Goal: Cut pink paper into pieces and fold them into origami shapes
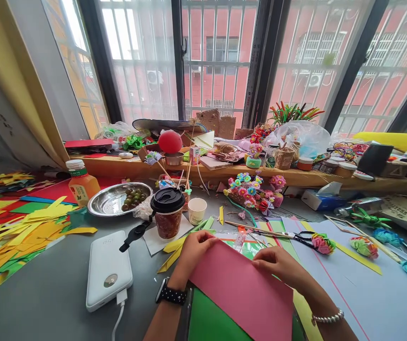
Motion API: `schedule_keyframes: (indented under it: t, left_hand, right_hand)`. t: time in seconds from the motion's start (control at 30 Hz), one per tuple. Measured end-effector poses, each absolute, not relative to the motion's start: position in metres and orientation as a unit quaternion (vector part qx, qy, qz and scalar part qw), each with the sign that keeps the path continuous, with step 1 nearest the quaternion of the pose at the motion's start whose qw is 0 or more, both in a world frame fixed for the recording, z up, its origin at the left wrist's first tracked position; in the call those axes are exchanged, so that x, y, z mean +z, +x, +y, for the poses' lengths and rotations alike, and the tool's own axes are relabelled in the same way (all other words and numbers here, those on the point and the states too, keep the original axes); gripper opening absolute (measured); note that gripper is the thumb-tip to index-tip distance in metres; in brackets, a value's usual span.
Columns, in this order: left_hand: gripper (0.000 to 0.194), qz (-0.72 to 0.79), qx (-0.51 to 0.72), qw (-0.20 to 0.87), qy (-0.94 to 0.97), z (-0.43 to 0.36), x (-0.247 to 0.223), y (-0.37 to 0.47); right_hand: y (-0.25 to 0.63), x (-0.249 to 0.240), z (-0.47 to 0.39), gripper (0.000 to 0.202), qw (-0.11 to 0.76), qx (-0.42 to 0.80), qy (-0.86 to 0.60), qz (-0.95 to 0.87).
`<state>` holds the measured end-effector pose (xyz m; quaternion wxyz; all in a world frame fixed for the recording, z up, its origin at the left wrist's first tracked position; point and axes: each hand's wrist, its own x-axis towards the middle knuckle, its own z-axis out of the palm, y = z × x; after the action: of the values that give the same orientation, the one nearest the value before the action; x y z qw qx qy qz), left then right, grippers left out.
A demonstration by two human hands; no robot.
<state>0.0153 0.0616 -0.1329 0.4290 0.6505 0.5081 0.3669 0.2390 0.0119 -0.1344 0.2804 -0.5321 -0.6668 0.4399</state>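
A sheet of pink paper (pixel 241 289) is held up at a tilt between my two hands. My left hand (pixel 197 251) pinches its upper left corner, thumb on the near face. Along the top edge, farther right, my right hand (pixel 278 265) grips the same sheet with thumb and fingers. Beneath it lies green paper (pixel 207 315), partly covered by the pink sheet. Just beyond my hands are yellow paper strips (pixel 173 255) and a clear plastic packet (pixel 239 240). The fingers behind the paper are partly hidden.
A white power bank (pixel 109 265) with a cable lies at left, near a lidded coffee cup (pixel 168 213) and a paper cup (pixel 197 211). Scissors (pixel 305 238) and paper flowers (pixel 323 243) are on the right. A metal plate (pixel 100 202) holds fruit; paper scraps (pixel 22 237) pile up left.
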Motion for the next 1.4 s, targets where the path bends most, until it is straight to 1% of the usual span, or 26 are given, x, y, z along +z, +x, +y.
schedule_keyframes:
  t: [0.17, 0.3, 0.43, 0.57, 0.63, 0.73, 0.77, 0.8, 0.9, 1.03, 1.1, 1.23, 1.33, 1.4]
  left_hand:
    - [0.025, 0.516, 0.371, 0.422, 0.646, 0.065, -0.138, 0.014]
    - [0.027, 0.523, 0.375, 0.414, 0.644, 0.066, -0.14, 0.012]
    - [0.028, 0.524, 0.38, 0.412, 0.641, 0.067, -0.14, 0.01]
    - [0.028, 0.527, 0.384, 0.422, 0.63, 0.067, -0.141, 0.01]
    - [0.028, 0.531, 0.395, 0.422, 0.619, 0.067, -0.14, 0.009]
    - [0.028, 0.534, 0.414, 0.426, 0.602, 0.067, -0.138, 0.007]
    - [0.028, 0.532, 0.414, 0.432, 0.598, 0.066, -0.137, 0.007]
    - [0.028, 0.529, 0.413, 0.439, 0.598, 0.066, -0.137, 0.008]
    - [0.028, 0.514, 0.403, 0.452, 0.607, 0.064, -0.138, 0.014]
    - [0.029, 0.492, 0.395, 0.449, 0.633, 0.063, -0.144, 0.025]
    - [0.028, 0.486, 0.388, 0.437, 0.649, 0.062, -0.144, 0.027]
    - [0.024, 0.479, 0.358, 0.407, 0.691, 0.06, -0.141, 0.026]
    - [0.018, 0.454, 0.33, 0.382, 0.734, 0.057, -0.138, 0.026]
    - [0.019, 0.429, 0.313, 0.354, 0.769, 0.053, -0.139, 0.029]
  right_hand:
    - [0.257, -0.134, 0.006, 0.022, 0.274, 0.456, -0.543, -0.65]
    - [0.271, -0.135, 0.001, 0.024, 0.285, 0.459, -0.55, -0.636]
    - [0.283, -0.134, -0.004, 0.029, 0.269, 0.484, -0.563, -0.614]
    - [0.3, -0.135, -0.008, 0.034, 0.26, 0.483, -0.584, -0.598]
    - [0.31, -0.137, -0.007, 0.035, 0.27, 0.476, -0.602, -0.582]
    - [0.317, -0.137, -0.004, 0.035, 0.335, 0.409, -0.646, -0.55]
    - [0.315, -0.136, -0.002, 0.035, 0.358, 0.381, -0.653, -0.548]
    - [0.31, -0.134, -0.001, 0.034, 0.362, 0.36, -0.649, -0.564]
    - [0.28, -0.126, 0.005, 0.029, 0.352, 0.324, -0.618, -0.624]
    - [0.234, -0.122, 0.016, 0.024, 0.359, 0.356, -0.561, -0.655]
    - [0.221, -0.123, 0.022, 0.02, 0.348, 0.361, -0.543, -0.673]
    - [0.215, -0.125, 0.029, 0.018, 0.321, 0.35, -0.546, -0.69]
    - [0.216, -0.124, 0.031, 0.017, 0.285, 0.32, -0.548, -0.719]
    - [0.214, -0.122, 0.031, 0.017, 0.254, 0.295, -0.544, -0.743]
